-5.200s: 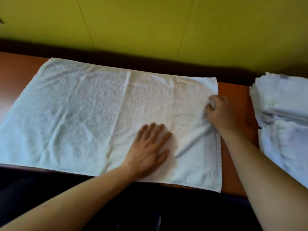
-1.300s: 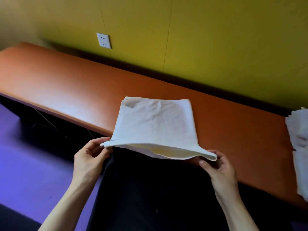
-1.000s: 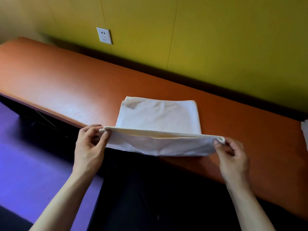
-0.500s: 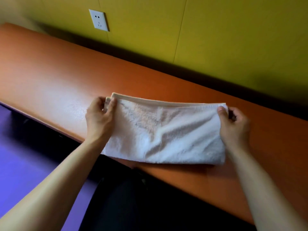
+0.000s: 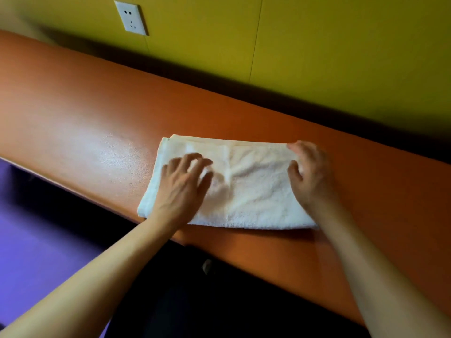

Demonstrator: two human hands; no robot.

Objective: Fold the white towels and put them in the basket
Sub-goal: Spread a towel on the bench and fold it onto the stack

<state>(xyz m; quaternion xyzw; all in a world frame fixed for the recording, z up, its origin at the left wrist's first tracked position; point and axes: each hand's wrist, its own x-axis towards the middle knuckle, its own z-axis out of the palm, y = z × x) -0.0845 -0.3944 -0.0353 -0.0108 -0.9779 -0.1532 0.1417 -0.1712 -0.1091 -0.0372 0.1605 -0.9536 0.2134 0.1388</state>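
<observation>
Item: one white terry-cloth towel, folded into a thick oblong (image 5: pixel 246 189). Location: flat on the long orange padded bench top (image 5: pixel 80 113), near its front edge, its left near corner just over that edge.

Item: my left hand (image 5: pixel 183 186). Palm down on the left part of the towel, fingers spread and nearly straight, somewhat blurred, pressing the pile and gripping nothing.

Item: my right hand (image 5: pixel 311 176). At the towel's right end, fingers loosely bent over the far right corner, thumb lying on the top face. Whether cloth is pinched underneath, I cannot tell; it looks more like resting than gripping.

Item: yellow-green panelled wall (image 5: pixel 329 57) behind the bench, with one white wall socket (image 5: pixel 131 17). Purple floor (image 5: pixel 36 252) lower left.

Item: basket. Not in view.

Step in hand, by my judgement: flattening the folded towel; creases show across the middle.

Next move calls for: either one more fold, end over end, keeping the stacked edges aligned, or lifting the bundle with both hands supporting the layers so they do not slip apart, then finding the basket.
</observation>
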